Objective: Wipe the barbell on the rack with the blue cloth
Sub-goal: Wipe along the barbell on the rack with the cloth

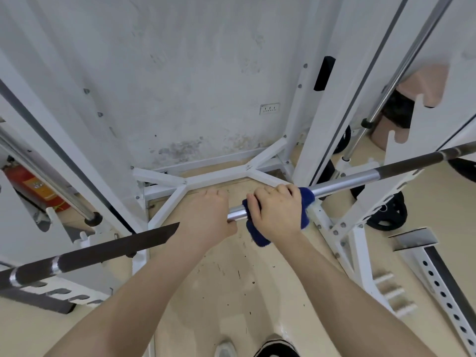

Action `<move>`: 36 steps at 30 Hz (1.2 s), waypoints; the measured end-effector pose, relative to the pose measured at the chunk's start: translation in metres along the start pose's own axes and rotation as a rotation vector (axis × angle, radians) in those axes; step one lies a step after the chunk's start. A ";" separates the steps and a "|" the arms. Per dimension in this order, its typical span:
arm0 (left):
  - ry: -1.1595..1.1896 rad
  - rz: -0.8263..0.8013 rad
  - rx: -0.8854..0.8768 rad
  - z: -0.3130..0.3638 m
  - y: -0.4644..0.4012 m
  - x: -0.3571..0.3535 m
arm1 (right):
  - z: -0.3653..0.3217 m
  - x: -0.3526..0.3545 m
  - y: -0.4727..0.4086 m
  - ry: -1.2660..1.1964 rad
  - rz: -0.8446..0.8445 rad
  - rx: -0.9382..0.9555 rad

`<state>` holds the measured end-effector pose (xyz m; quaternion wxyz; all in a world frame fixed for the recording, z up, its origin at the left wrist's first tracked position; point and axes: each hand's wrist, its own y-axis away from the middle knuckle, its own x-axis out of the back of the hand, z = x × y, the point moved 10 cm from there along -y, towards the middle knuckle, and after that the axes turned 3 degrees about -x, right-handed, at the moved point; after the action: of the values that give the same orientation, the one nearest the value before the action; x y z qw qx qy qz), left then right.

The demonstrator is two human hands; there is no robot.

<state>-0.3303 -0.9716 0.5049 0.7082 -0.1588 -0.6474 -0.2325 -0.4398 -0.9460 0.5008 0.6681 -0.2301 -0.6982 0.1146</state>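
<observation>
Both hands grip the barbell [360, 176]: left hand [208, 217] curls bare round it, right hand [275, 215] wraps the blue cloth [305, 199] on. The fire extinguisher [33, 186] label is unreadable.

White rack uprights [313, 140] flank the barbell [360, 177]; middle open

Stained white wall [180, 73], beige floor [231, 292]

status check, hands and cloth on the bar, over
Left hand grips bare barbell. Right hand holds blue cloth wrapped round the smooth centre. Nothing blocking the bar.
</observation>
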 end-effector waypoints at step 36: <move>0.217 0.234 0.012 0.159 -0.070 -0.013 | 0.218 -0.024 -0.057 -0.062 -0.452 -0.088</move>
<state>-0.5022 -0.9457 0.5045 0.7971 -0.2028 -0.5457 -0.1604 -0.6645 -0.9749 0.4890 0.6443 -0.0931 -0.7566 -0.0616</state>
